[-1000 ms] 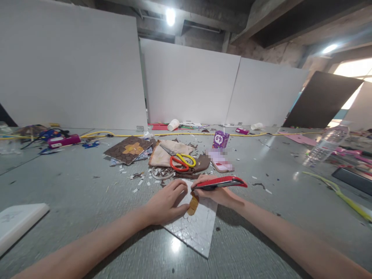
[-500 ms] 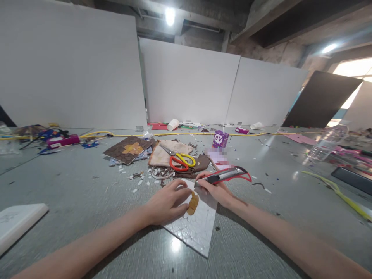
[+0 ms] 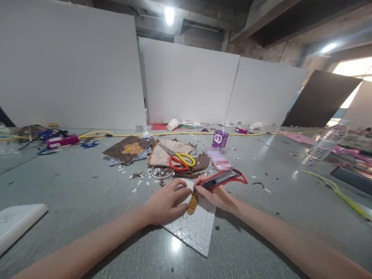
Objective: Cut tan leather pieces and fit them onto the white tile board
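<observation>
My right hand [image 3: 214, 197] grips a red and black utility knife [image 3: 223, 178], its handle slanting up to the right. The knife's front end points down at the top of several amber-brown pieces [image 3: 192, 208] on a white board [image 3: 199, 236]. Faint outlines mark the board's surface. My left hand [image 3: 167, 202] rests on the board's left side, thumb and fingers apart, with the thumb tip beside the amber pieces. Scissors with red and yellow handles [image 3: 183, 162] lie on a pale cloth [image 3: 157, 155] beyond my hands.
A brown patterned board [image 3: 118, 153] with an amber shape lies beyond my left hand. Scraps litter the table [image 3: 116, 209]. A purple drink carton [image 3: 220, 138] stands farther back. A clear bottle [image 3: 327, 143] and a dark phone-like slab [image 3: 353, 180] are at right, a white block [image 3: 20, 221] at left.
My right hand has shifted slightly, bringing the knife's front end down and left to the top of the amber pieces. The left hand stays in place.
</observation>
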`<action>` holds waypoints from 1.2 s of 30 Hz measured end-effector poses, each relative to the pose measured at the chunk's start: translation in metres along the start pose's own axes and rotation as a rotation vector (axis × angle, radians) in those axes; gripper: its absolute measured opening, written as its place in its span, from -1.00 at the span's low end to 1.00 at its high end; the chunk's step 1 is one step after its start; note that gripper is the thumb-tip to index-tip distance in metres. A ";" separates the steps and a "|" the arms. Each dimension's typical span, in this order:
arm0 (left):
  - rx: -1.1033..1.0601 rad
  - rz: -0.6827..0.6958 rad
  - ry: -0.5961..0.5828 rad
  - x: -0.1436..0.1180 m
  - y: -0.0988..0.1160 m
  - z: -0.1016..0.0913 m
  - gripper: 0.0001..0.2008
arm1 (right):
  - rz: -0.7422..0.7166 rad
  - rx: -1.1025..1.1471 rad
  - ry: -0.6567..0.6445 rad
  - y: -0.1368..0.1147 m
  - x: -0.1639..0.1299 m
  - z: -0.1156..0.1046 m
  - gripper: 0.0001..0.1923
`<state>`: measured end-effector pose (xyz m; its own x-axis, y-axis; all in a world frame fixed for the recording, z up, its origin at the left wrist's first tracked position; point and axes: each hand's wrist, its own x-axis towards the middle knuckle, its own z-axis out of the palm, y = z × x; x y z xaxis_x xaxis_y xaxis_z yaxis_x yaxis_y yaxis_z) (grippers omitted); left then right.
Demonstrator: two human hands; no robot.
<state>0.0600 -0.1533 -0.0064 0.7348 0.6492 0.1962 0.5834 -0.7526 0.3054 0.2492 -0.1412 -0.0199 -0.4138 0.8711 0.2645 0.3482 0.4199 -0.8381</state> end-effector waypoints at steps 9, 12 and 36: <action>-0.006 -0.005 -0.001 0.000 0.000 0.000 -0.70 | -0.011 0.018 -0.012 -0.005 0.001 -0.004 -0.92; -0.011 0.000 0.002 0.000 0.000 0.000 -0.70 | 0.087 0.248 0.044 -0.002 0.003 -0.006 -0.92; -0.043 0.009 0.024 0.001 -0.001 0.001 -0.68 | 0.271 0.438 0.011 0.001 0.007 -0.005 -0.67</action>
<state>0.0602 -0.1521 -0.0075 0.7310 0.6454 0.2214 0.5610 -0.7532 0.3436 0.2510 -0.1334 -0.0166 -0.3477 0.9375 0.0135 0.0557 0.0350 -0.9978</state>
